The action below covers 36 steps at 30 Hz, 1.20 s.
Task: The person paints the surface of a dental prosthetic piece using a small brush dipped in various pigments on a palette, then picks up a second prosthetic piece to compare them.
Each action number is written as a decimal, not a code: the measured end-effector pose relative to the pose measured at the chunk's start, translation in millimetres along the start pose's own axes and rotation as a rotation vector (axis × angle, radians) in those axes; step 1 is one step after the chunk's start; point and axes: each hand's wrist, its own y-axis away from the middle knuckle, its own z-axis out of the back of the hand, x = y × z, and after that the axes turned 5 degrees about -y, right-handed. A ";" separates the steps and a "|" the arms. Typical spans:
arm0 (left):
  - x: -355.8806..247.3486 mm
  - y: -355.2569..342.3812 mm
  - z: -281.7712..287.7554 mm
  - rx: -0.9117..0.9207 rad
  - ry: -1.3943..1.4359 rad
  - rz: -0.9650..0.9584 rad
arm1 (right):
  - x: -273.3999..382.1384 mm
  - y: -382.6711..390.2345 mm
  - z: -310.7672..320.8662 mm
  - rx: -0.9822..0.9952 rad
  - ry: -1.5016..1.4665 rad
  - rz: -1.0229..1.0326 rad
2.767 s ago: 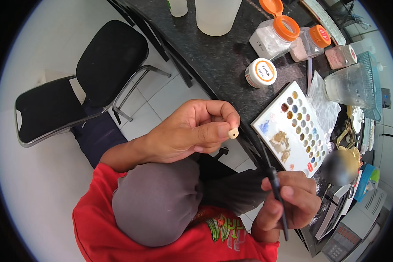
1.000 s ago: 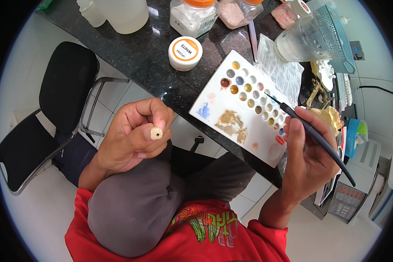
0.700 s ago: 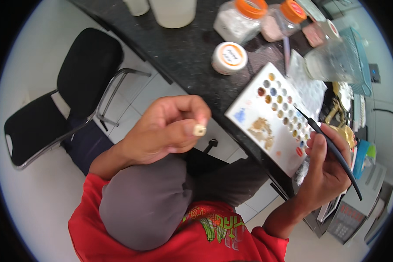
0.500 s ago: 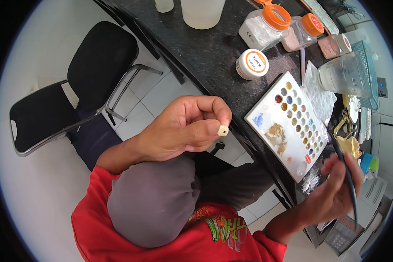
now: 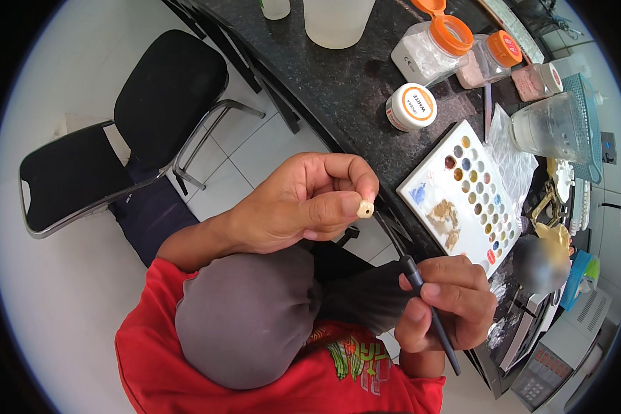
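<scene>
Cream piece [image 5: 365, 209] pinched in left hand [image 5: 307, 203] just off edge of worktop [image 5: 338, 96], with black brush [image 5: 412, 273] grasped in right hand [image 5: 455, 303], pointing toward it.

A black padded chair [image 5: 172, 100] with a bent chrome frame stands on pale square floor tiles [image 5: 257, 155], off the left edge of a black speckled stone countertop [image 5: 352, 90]. White tiled wall [image 5: 610, 231] lines its right edge, brightly lit.
</scene>
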 end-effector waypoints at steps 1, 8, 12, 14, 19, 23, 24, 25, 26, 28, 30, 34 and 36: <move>-0.5 -0.1 -0.4 0.000 0.000 0.003 | -0.7 -0.3 0.5 0.007 -0.003 0.005; -1.7 0.2 -1.1 -0.014 -0.010 0.012 | -4.5 2.9 2.6 0.110 0.099 0.023; -1.7 0.2 -1.3 -0.020 -0.009 0.016 | -4.2 3.6 3.0 0.114 0.090 0.020; -1.9 0.3 -1.8 -0.025 -0.009 0.015 | -3.7 3.3 3.6 0.118 0.091 0.018; -1.6 -0.4 -2.0 -0.013 -0.005 0.011 | -4.2 2.0 2.3 0.108 0.100 0.009; -2.4 -1.0 -2.5 -0.014 -0.010 0.019 | -6.1 4.1 4.4 0.120 0.093 0.042; -2.8 -0.1 -2.1 -0.018 -0.012 0.018 | -5.8 3.3 4.6 0.128 0.095 0.042; -2.9 0.9 -1.5 -0.021 -0.011 0.016 | -5.7 2.7 4.3 0.137 0.096 0.043; -2.3 0.7 -1.4 -0.020 -0.012 0.016 | -6.0 3.1 4.2 0.135 0.085 0.044; -1.5 0.4 -1.0 -0.016 -0.008 0.017 | -7.0 4.0 3.5 0.132 0.063 0.045; -1.6 -0.1 -1.0 -0.008 0.000 0.020 | -6.5 4.4 4.8 0.127 0.056 0.048; -1.7 0.0 -0.9 -0.011 0.000 0.025 | -6.8 3.2 4.0 0.136 0.050 0.049; -1.3 -0.1 -0.8 -0.010 0.005 0.021 | -6.9 4.0 4.2 0.124 0.046 0.045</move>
